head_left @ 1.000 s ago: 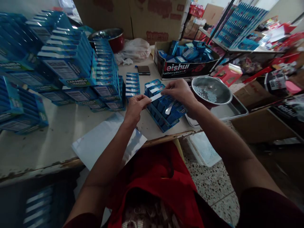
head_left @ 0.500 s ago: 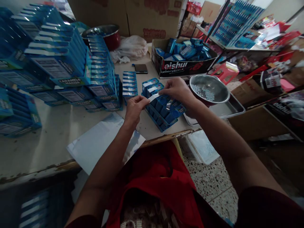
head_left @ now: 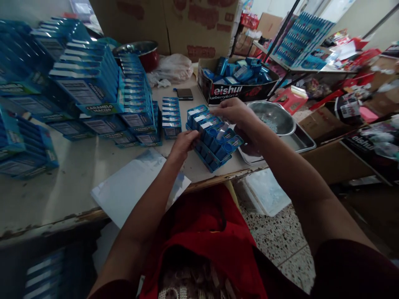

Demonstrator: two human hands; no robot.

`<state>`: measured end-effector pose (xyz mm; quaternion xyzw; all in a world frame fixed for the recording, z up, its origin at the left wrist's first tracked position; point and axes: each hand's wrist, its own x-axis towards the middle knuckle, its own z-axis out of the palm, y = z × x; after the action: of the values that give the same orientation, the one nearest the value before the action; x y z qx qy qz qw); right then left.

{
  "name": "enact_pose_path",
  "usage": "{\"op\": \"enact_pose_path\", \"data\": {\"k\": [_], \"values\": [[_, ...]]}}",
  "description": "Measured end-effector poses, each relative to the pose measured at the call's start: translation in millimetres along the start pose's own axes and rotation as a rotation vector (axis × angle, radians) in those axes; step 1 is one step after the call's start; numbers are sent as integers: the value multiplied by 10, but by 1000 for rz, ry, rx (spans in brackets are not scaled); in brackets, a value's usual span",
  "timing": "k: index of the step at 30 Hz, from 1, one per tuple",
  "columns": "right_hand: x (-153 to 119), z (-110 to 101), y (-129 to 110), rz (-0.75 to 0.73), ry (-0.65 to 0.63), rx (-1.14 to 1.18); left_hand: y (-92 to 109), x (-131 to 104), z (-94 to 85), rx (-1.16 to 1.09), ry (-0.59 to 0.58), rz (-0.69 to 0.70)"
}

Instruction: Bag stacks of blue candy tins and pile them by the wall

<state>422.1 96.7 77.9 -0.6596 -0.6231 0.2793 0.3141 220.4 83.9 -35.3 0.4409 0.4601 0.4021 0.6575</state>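
Observation:
A blue display tray stands near the table's front edge, holding a row of small blue candy boxes. The boxes at the far end have their white-striped tops folded down, while the nearer ones stand open with flaps up and round openings showing. At the tray's left side my left hand is closed, thumb and finger pinching the edge of a candy box. My right hand reaches over the row from the right, fingers bent together at the far boxes' tops. Whatever lies under its fingertips is hidden.
Stacked filled displays crowd the left. A short row of boxes stands behind my left hand. A carton of blue packs is behind. At right, a steel bowl of pale candies sits on a metal tray. Paper sheets lie front left.
The white flap held between both hands is now folded down onto its box. My left hand has moved slightly down to the tray's side; my right hand stays over the row.

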Motion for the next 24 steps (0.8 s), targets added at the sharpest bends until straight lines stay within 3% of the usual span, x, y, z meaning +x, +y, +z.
{"op": "enact_pose_path", "data": {"k": [4,8,10,16,21,24], "values": [[-164,-74,-209,-105,127,101,-56,-71,-110,113,46,-2],[-263,-32,-320,-125,150,61,14,-224,-223,186,238,364],[-292,14,-350,-119,135,59,110,-332,-220,116,209,473],[-359,90,-416,-152,52,146,318,-616,-56,59,-77,312],[-370,69,-342,-157,29,144,266,-688,-1,56,25,351],[-402,60,-243,-168,25,151,262,-681,-16,61,23,348]]}}
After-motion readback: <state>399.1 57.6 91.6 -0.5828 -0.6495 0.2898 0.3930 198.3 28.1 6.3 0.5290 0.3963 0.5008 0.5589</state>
